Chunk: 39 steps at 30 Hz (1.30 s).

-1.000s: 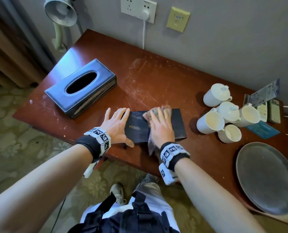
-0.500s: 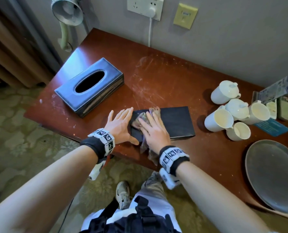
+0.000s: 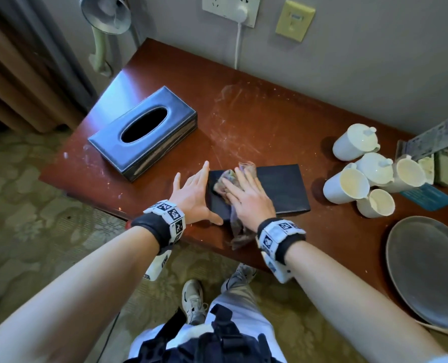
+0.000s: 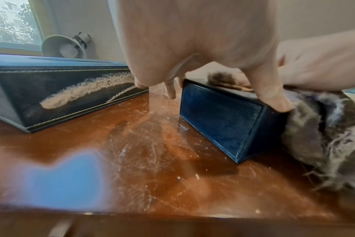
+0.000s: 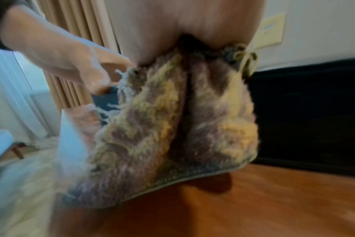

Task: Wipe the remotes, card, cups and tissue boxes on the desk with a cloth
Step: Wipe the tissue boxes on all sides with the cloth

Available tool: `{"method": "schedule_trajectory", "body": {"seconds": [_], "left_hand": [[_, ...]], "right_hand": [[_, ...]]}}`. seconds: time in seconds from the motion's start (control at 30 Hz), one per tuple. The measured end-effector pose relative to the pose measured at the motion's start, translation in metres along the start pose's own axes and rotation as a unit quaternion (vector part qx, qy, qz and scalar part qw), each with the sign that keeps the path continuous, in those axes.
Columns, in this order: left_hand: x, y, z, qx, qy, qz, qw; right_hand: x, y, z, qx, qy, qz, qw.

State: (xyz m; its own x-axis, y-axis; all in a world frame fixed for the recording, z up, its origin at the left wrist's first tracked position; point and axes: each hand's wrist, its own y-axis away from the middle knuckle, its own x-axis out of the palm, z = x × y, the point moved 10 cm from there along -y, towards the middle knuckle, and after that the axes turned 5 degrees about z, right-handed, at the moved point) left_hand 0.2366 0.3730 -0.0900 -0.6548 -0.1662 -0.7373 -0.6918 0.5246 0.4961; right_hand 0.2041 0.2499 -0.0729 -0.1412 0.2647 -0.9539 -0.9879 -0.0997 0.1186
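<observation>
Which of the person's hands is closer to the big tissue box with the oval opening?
The left hand. It rests just right of the tissue box, bracing the end of the smaller dark box. The right hand lies farther right, pressing the cloth on that smaller box.

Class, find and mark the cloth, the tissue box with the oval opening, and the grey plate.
cloth (image 3: 226, 179), head view, bunched part ahead of the fingers.
tissue box (image 3: 113, 141), head view, top face left of the opening.
grey plate (image 3: 427, 271), head view, centre.
</observation>
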Motion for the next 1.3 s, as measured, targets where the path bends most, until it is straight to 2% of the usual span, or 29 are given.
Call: {"method": "schedule_trajectory", "body": {"seconds": [0.1,0.17,0.23,0.3,0.37,0.43,0.53,0.63,0.67,0.77,0.87,0.97,1.03,1.1,1.13,1.23,1.3], "left_hand": [[0.001,0.0,0.001,-0.003,0.007,-0.001,1.0],[0.0,0.001,0.0,-0.005,0.011,0.001,1.0],[0.0,0.001,0.0,0.0,0.008,0.003,1.0],[-0.001,0.001,0.0,0.005,0.003,0.002,1.0],[0.0,0.0,0.001,0.008,0.002,0.001,1.0],[0.002,0.001,0.002,0.013,0.006,0.01,1.0],[0.003,0.004,0.001,0.028,0.027,0.026,0.999],[0.003,0.009,0.0,0.037,0.062,0.019,0.997],[0.004,0.01,0.0,0.04,0.065,0.016,0.997],[0.004,0.008,0.001,0.045,0.056,0.013,0.997],[0.005,0.005,0.004,0.052,0.039,0.002,0.998],[0.007,0.004,0.006,0.052,0.042,0.004,0.998],[0.007,0.004,0.007,0.049,0.042,0.0,0.998],[0.005,0.005,0.006,0.049,0.041,0.001,0.998],[0.005,0.005,0.006,0.05,0.038,0.001,0.998],[0.004,0.003,0.006,0.054,0.012,0.001,0.998],[0.004,0.002,0.006,0.058,-0.007,0.0,0.998]], "right_hand": [[-0.003,0.0,-0.046,0.073,0.007,0.017,0.997],[-0.004,-0.011,-0.042,0.107,0.013,0.007,0.994],[0.002,-0.023,-0.013,0.087,0.027,0.006,0.996],[0.013,-0.023,0.014,0.027,0.033,0.025,0.999],[0.01,-0.014,0.006,0.008,0.029,0.032,0.999],[0.002,-0.001,-0.036,0.057,0.043,0.031,0.997],[-0.021,0.021,-0.109,0.191,0.034,-0.022,0.981],[-0.021,0.018,-0.116,0.23,0.011,-0.035,0.972],[-0.013,0.011,-0.101,0.211,0.005,-0.02,0.977],[0.014,-0.001,-0.009,0.039,0.007,0.016,0.999],[0.02,0.025,0.034,-0.041,-0.046,0.006,0.998],[0.014,0.035,0.012,-0.052,-0.026,0.013,0.998],[0.009,0.021,-0.016,0.016,-0.026,0.009,0.999],[0.011,0.007,-0.016,0.066,-0.026,0.003,0.997],[0.012,0.004,-0.004,0.061,-0.027,-0.006,0.998],[0.019,0.013,0.035,-0.021,-0.039,-0.016,0.999],[0.022,0.028,0.037,-0.059,-0.027,-0.009,0.998]]}}
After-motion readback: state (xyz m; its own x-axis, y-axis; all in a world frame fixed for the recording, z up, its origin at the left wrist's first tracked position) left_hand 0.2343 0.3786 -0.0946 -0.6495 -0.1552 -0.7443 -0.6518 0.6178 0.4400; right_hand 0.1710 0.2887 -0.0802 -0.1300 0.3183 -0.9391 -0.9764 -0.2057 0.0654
